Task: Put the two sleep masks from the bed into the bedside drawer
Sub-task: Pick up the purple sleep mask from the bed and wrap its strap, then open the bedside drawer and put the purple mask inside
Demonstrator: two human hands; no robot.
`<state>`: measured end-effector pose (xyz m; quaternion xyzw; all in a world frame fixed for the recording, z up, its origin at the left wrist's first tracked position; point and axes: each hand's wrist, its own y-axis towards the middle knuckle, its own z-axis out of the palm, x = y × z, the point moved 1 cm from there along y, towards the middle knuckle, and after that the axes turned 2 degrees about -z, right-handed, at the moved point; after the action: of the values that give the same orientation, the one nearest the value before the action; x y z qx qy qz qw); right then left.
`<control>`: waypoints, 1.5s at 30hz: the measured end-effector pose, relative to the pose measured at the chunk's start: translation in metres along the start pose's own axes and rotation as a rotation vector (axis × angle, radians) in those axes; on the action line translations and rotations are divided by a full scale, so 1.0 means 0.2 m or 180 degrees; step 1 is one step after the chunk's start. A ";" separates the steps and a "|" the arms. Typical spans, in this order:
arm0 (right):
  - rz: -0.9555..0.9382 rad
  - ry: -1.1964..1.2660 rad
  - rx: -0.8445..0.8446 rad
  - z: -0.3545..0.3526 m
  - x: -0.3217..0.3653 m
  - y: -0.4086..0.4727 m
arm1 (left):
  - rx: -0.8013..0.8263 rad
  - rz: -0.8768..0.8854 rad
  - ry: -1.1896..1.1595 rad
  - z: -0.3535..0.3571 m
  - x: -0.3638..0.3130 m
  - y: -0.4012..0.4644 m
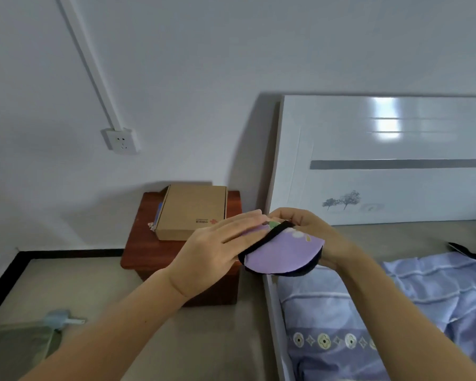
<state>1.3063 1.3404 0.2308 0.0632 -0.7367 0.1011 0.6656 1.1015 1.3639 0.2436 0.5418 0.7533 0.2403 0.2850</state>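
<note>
A purple sleep mask [282, 253] with a black edge and a flower print is held in the air between the bed and the bedside cabinet, folded over. My left hand [217, 248] lies flat over its left part. My right hand [311, 232] grips its far side from behind. A second dark mask [470, 253] lies on the bed at the right edge, partly cut off. The red-brown bedside cabinet [154, 251] stands left of the bed; its drawer front is hidden behind my left arm.
A cardboard box [193, 211] sits on top of the cabinet. The white headboard [382, 160] and the white bed frame [275, 312] border the blue patterned bedding [368, 312]. A wall socket [120, 140] is above left. A grey-green bag [14, 347] lies on the floor.
</note>
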 end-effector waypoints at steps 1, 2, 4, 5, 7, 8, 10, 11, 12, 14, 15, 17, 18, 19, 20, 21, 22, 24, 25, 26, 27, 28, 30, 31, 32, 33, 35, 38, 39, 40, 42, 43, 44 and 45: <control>0.0141 0.0194 0.0135 -0.03 0.00 0.00 | 0.0022 -0.0025 -0.0032 0.01 0.01 0.00; 0.0264 0.0470 0.0306 -0.06 0.00 0.00 | 0.0042 -0.0059 -0.0043 0.01 0.02 0.00; 0.0359 0.1095 0.0655 -0.12 0.00 -0.01 | 0.0127 -0.0200 -0.0030 0.02 0.05 -0.01; 0.0354 0.1329 0.0764 -0.14 0.00 -0.01 | 0.0196 -0.0288 -0.0020 0.02 0.07 -0.01; 0.0467 0.1307 0.0852 -0.12 0.00 0.03 | 0.0374 -0.0537 -0.0072 0.04 0.11 -0.04; 0.0571 0.1006 0.0816 -0.09 -0.01 0.06 | 0.0478 -0.0679 -0.0135 0.06 0.12 -0.05; 0.0674 0.0157 0.0542 -0.01 -0.07 0.14 | 0.0567 -0.0860 -0.0182 0.09 0.14 -0.09; 0.0656 -0.0072 0.0389 0.04 -0.11 0.17 | 0.0556 -0.0929 -0.0157 0.10 0.15 -0.12; 0.0669 -0.0050 0.0275 0.08 -0.14 0.20 | 0.0527 -0.1025 -0.0143 0.11 0.16 -0.16; 0.0741 0.0207 0.0156 0.16 -0.22 0.23 | 0.0431 -0.1285 -0.0148 0.12 0.19 -0.25; 0.0799 0.0278 0.0151 0.20 -0.27 0.24 | 0.0383 -0.1422 -0.0166 0.13 0.20 -0.31; 0.0957 0.0333 0.0255 0.28 -0.34 0.26 | 0.0350 -0.1613 -0.0254 0.14 0.24 -0.42; 0.1057 0.0397 0.0320 0.32 -0.37 0.28 | 0.0339 -0.1662 -0.0301 0.14 0.26 -0.47; 0.1155 0.0524 0.0373 0.36 -0.40 0.30 | 0.0330 -0.1702 -0.0324 0.14 0.29 -0.51; 0.1292 0.0744 0.0371 0.39 -0.42 0.32 | 0.0319 -0.1729 -0.0317 0.14 0.32 -0.56; 0.1430 0.0943 0.0347 0.43 -0.45 0.34 | 0.0306 -0.1746 -0.0282 0.15 0.36 -0.61; 0.1572 0.1102 0.0294 0.47 -0.47 0.37 | 0.0280 -0.1749 -0.0241 0.15 0.40 -0.65; 0.1777 0.1264 0.0181 0.57 -0.52 0.42 | 0.0264 -0.1783 -0.0245 0.16 0.48 -0.74; 0.1872 0.1349 0.0114 0.62 -0.56 0.44 | 0.0296 -0.1823 -0.0301 0.16 0.52 -0.79; 0.1955 0.1440 0.0010 0.67 -0.58 0.47 | 0.0327 -0.1853 -0.0371 0.15 0.57 -0.84; 0.1996 0.1487 -0.0088 0.71 -0.61 0.49 | 0.0374 -0.1875 -0.0459 0.15 0.62 -0.88; 0.2041 0.1502 -0.0169 0.76 -0.62 0.51 | 0.0425 -0.1878 -0.0545 0.15 0.67 -0.92; 0.2104 0.1448 -0.0279 0.82 -0.69 0.54 | 0.0561 -0.1769 -0.0650 0.16 0.76 -0.98; 0.2135 0.1470 -0.0335 0.84 -0.73 0.55 | 0.0635 -0.1677 -0.0670 0.18 0.80 -1.01; 0.2170 0.1530 -0.0387 0.85 -0.77 0.55 | 0.0714 -0.1584 -0.0686 0.21 0.82 -1.03; 0.2213 0.1584 -0.0413 0.87 -0.81 0.55 | 0.0795 -0.1530 -0.0706 0.24 0.84 -1.06; 0.2312 0.1690 -0.0421 0.90 -0.89 0.54 | 0.0897 -0.1566 -0.0736 0.30 0.87 -1.11; 0.2407 0.1446 -0.0639 0.92 -1.05 0.55 | 0.1003 -0.1678 -0.0741 0.42 0.91 -1.21; 0.2390 0.1121 -0.0710 0.91 -1.12 0.56 | 0.1064 -0.1674 -0.0765 0.48 0.93 -1.25; 0.2388 0.0724 -0.0735 0.89 -1.20 0.57 | 0.1144 -0.1825 -0.0892 0.55 0.94 -1.31; 0.2470 -0.0285 -0.0683 0.81 -1.38 0.60 | 0.1307 -0.2932 -0.1400 0.68 0.99 -1.45; 0.2574 -0.0783 -0.0653 0.75 -1.50 0.62 | 0.1374 -0.3687 -0.1561 0.74 1.04 -1.54; 0.2674 -0.1198 -0.0655 0.68 -1.61 0.64 | 0.1366 -0.4417 -0.1601 0.81 1.10 -1.63; 0.2735 -0.1552 -0.0691 0.61 -1.72 0.66 | 0.1219 -0.4987 -0.1526 0.87 1.17 -1.73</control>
<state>1.1946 1.4256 -0.1315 -0.2935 -0.8365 0.2709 0.3752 0.9280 1.4937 -0.1534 -0.0624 0.8584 -0.2806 0.4249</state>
